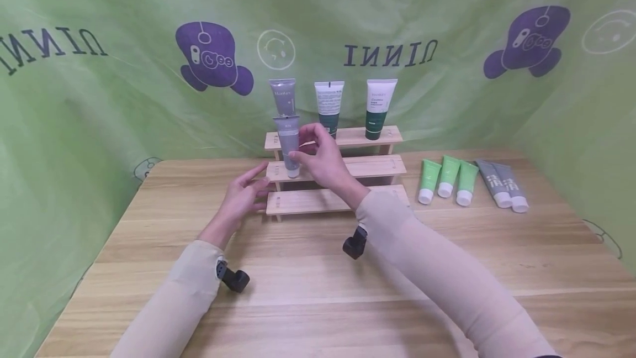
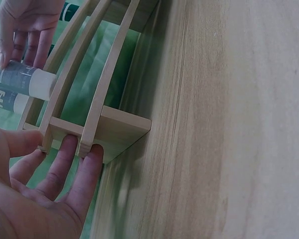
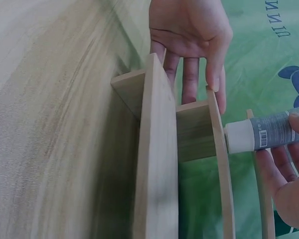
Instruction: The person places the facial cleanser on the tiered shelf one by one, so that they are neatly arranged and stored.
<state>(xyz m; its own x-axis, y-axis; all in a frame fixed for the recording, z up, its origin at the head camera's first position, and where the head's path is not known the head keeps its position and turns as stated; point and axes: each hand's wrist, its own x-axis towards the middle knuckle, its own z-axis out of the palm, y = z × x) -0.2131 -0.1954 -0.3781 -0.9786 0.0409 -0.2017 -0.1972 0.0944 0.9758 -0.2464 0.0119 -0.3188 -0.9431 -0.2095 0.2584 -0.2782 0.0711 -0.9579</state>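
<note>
My right hand [image 1: 325, 162] pinches a grey squeeze tube [image 1: 288, 140] between thumb and fingers. The tube stands upright, white cap [image 3: 240, 136] down, right at the left end of the middle shelf of a three-step wooden display rack [image 1: 375, 166]. At the rack's left end my left hand [image 1: 243, 195] rests its thumb and fairly straight fingers against the shelf ends and side panel [image 2: 120, 130]. On the top shelf stand another grey tube [image 1: 283, 95], partly hidden behind the held one, and two white-and-green tubes, one in the middle [image 1: 329, 98] and one at the right [image 1: 381, 109].
Right of the rack, three light green tubes [image 1: 449, 175] lie on the wooden table [image 1: 318, 291]. Two grey tubes [image 1: 502, 184] with white caps lie beyond them, overlapping. A green printed cloth [image 1: 318, 10] hangs behind and at the sides.
</note>
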